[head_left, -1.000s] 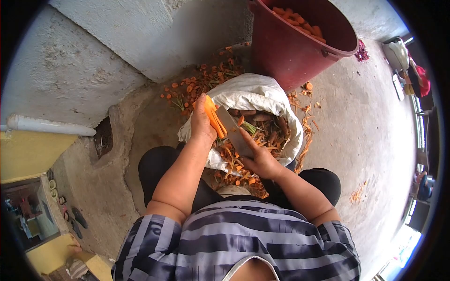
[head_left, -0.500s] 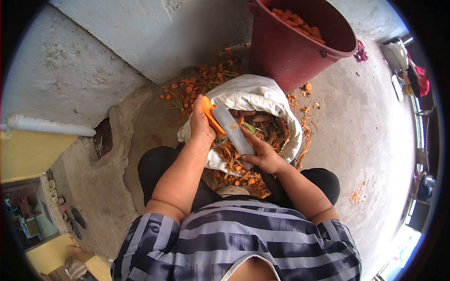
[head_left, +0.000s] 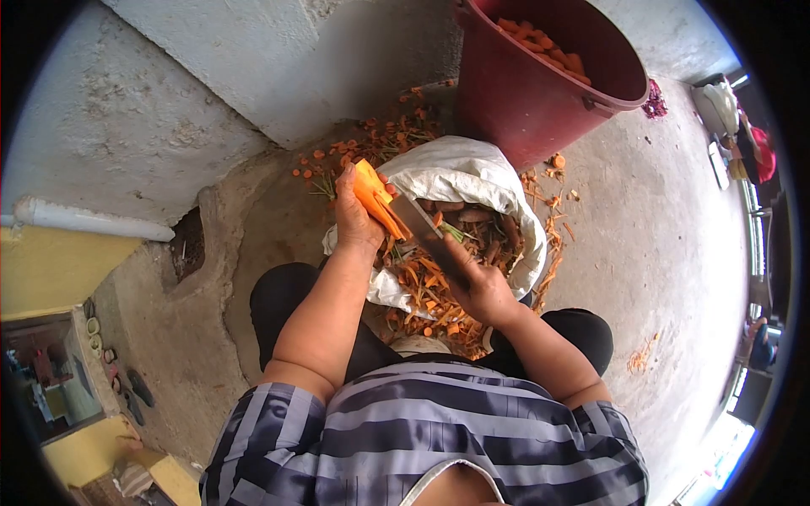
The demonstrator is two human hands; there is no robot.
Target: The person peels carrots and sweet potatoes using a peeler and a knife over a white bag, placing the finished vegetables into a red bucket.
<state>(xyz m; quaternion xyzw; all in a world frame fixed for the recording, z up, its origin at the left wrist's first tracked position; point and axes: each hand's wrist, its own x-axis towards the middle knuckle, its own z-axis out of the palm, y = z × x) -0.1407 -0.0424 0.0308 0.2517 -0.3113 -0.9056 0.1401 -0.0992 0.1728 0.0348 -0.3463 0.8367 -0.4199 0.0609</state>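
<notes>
fingers of left hand [head_left: 356, 215] wrap a carrot [head_left: 374, 198]; right hand [head_left: 481, 288] grips a knife [head_left: 424, 232] whose blade touches it.

Top edge cuts the round dark-red plastic bucket [head_left: 515, 101], broad grey knife [head_left: 422, 232], handle hidden (inside the right hand [head_left: 483, 291]).

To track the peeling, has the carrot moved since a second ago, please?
Yes, slightly: the carrot in the left hand shifted away from the white sack, toward the wall.
</notes>
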